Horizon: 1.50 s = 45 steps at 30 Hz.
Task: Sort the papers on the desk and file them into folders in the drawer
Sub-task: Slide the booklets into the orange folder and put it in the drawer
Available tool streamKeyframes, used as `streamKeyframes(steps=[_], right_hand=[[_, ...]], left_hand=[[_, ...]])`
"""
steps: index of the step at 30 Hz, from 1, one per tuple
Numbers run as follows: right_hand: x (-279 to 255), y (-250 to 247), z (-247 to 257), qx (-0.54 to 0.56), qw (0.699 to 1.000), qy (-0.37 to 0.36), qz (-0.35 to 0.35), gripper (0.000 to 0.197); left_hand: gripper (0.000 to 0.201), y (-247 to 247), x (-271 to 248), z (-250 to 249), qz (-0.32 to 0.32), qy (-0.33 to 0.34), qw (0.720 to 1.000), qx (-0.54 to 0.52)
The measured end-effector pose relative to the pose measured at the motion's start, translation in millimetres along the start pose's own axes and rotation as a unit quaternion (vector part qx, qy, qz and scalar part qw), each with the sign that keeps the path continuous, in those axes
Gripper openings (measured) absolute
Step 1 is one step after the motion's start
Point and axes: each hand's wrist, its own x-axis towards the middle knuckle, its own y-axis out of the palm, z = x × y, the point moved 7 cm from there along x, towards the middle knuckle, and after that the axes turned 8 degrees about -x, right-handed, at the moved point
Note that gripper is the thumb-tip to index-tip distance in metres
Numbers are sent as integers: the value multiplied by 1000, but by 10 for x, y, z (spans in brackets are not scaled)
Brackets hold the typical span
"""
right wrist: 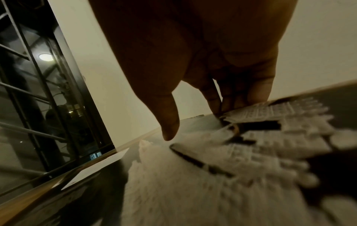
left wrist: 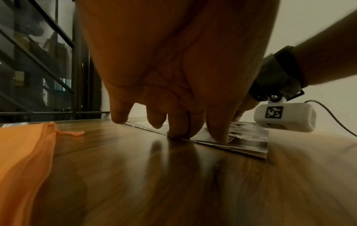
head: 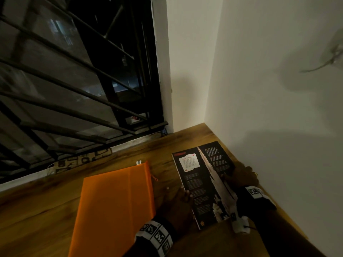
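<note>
I see the dark printed booklet [head: 202,182] lying open on the wooden desk [head: 46,210], just right of the orange folder [head: 113,206]. My left hand [head: 178,203] presses straight, slightly spread fingertips [left wrist: 175,131] on the booklet's left edge. My right hand [head: 241,176] rests at the booklet's right edge, fingers together curling at its pages [right wrist: 257,113], thumb free.

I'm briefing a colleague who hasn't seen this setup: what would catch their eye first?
The bright orange folder lying flat on the wooden desk, left of everything else. Next, the dark printed booklet by the wall corner, with the left hand pressing its near edge and the right hand on its far side.
</note>
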Motion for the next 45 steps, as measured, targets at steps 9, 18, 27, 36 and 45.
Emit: streamKeyframes(steps=[9, 18, 27, 36, 45], right_hand=[[66, -145, 65, 0, 999, -34, 6, 79], [58, -195, 135, 72, 996, -45, 37, 64], [2, -195, 1, 178, 982, -51, 18, 22], [-386, -418, 226, 588, 792, -155, 44, 35], [-471, -622, 499, 570, 788, -232, -18, 26]], left_hand=[[61, -38, 36, 4, 0, 0, 1000, 13], [66, 86, 153, 47, 6, 12, 999, 40], [59, -213, 65, 142, -3, 38, 997, -61], [42, -853, 228, 752, -178, 57, 576, -796], [39, -1016, 125, 768, -339, 64, 565, -750]])
